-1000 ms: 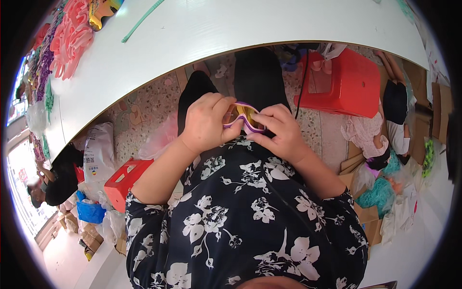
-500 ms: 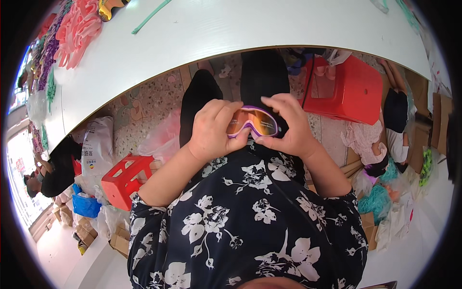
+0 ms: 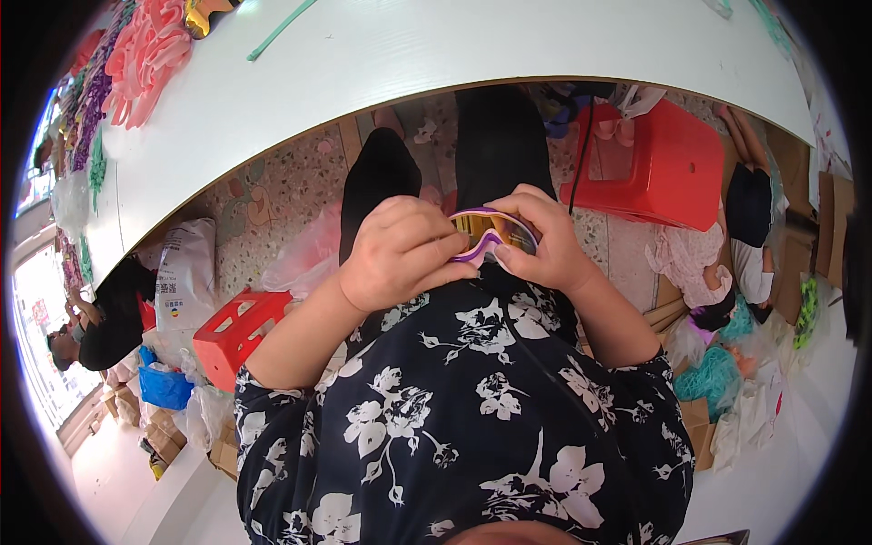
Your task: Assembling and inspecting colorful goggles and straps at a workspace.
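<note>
A pair of swim goggles (image 3: 505, 229) with a purple and white frame and shiny amber lenses is held over my lap. My left hand (image 3: 396, 252) grips its left end, fingers curled over the lens and thumb at the lower rim, hiding much of that side. At the other end, my right hand (image 3: 550, 243) holds the goggles between the fingers on top and the thumb by the nose bridge. No strap shows on the goggles.
A white table (image 3: 381, 50) curves across the front, bearing pink straps (image 3: 145, 59) and a green strap (image 3: 280, 30). Red stools (image 3: 668, 173) stand below on the right and left. Bags and cartons lie on both sides. Other people sit at the far left and right.
The goggles have shifted slightly right and tilted, so the lenses show less. My left hand has slid inward over the left lens, and the right fingers have closed onto the top rim.
</note>
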A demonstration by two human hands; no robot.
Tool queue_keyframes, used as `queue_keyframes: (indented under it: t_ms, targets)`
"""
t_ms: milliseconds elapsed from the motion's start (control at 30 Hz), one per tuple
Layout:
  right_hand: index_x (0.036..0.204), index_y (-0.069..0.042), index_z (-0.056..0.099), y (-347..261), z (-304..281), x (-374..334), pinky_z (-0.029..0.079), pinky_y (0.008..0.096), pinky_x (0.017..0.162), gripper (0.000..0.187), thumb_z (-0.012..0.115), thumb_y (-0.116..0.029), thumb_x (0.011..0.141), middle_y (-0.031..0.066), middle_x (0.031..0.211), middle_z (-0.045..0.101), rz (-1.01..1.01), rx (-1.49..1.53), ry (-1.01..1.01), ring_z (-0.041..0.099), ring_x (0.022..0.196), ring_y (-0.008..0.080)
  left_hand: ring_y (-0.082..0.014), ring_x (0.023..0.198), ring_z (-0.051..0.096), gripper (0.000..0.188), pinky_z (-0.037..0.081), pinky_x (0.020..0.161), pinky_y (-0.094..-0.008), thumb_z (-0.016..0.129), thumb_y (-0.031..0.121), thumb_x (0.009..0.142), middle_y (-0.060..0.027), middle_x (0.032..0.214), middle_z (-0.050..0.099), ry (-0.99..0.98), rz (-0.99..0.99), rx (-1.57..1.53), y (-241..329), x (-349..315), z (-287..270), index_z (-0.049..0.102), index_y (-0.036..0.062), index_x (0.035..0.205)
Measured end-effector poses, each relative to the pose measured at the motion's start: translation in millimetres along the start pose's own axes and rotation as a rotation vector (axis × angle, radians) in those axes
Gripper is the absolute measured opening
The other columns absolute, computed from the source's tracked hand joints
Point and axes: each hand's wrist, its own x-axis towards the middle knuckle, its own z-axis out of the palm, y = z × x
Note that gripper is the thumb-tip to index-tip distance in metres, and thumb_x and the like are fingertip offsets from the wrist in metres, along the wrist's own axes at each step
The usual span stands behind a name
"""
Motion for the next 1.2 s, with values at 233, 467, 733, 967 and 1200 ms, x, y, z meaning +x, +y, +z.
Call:
queue_keyframes:
  t_ms: [233, 467, 733, 967, 1200]
  targets:
    - [0.102, 0.002, 0.065, 4.5, 7.0, -7.8, 0.042, 0.0294, 0.064, 0.039, 0.071, -0.015, 0.067, 0.0077, 0.081, 0.056, -0.081, 0.007, -0.006, 0.052, 0.072, 0.0196, -0.0262, 0.079, 0.064, 0.028, 0.052, 0.071, -0.0364, 0.085, 0.012, 0.067, -0.0079, 0.086, 0.066, 0.029, -0.075, -0.063, 16.9, -3.1, 4.1, 0.070, 0.0014, 0.089]
    - [0.103, 0.002, 0.064, 12.2, 16.8, -14.3, 0.046, 0.0325, 0.063, 0.046, 0.075, -0.013, 0.061, 0.0118, 0.081, 0.059, -0.142, -0.121, 0.042, 0.055, 0.069, 0.0246, -0.0262, 0.086, 0.063, 0.026, 0.050, 0.076, -0.0370, 0.084, 0.014, 0.069, -0.0070, 0.091, 0.066, 0.096, -0.160, -0.049, 19.3, -32.5, 23.2, 0.070, 0.0040, 0.088]
    - [0.106, 0.001, 0.063, 9.2, 13.8, -8.3, 0.047, 0.0337, 0.062, 0.051, 0.075, -0.016, 0.059, 0.0126, 0.081, 0.058, -0.219, -0.230, 0.097, 0.056, 0.068, 0.0268, -0.0336, 0.094, 0.059, 0.052, 0.048, 0.083, -0.0415, 0.073, 0.030, 0.078, -0.0167, 0.110, 0.059, -0.136, -0.267, 0.096, 12.6, -17.3, 13.5, 0.058, 0.0023, 0.119]
    - [0.107, 0.000, 0.063, 18.7, 16.5, -7.8, 0.048, 0.0349, 0.062, 0.052, 0.076, -0.016, 0.059, 0.0126, 0.082, 0.057, -0.159, -0.203, 0.014, 0.058, 0.069, 0.0281, -0.0316, 0.077, 0.062, 0.046, 0.053, 0.067, -0.0390, 0.074, 0.032, 0.077, -0.0154, 0.098, 0.060, -0.119, -0.325, 0.015, 2.2, -26.1, 35.9, 0.060, 0.0025, 0.109]
    - [0.108, -0.002, 0.062, 25.0, 13.7, 6.0, 0.049, 0.0368, 0.064, 0.053, 0.076, -0.017, 0.060, 0.0120, 0.086, 0.058, -0.054, -0.059, -0.174, 0.059, 0.071, 0.0313, -0.0288, 0.071, 0.064, 0.040, 0.053, 0.062, -0.0370, 0.074, 0.033, 0.079, -0.0114, 0.088, 0.061, -0.074, -0.420, 0.003, -0.6, -30.4, 47.8, 0.061, 0.0040, 0.103]
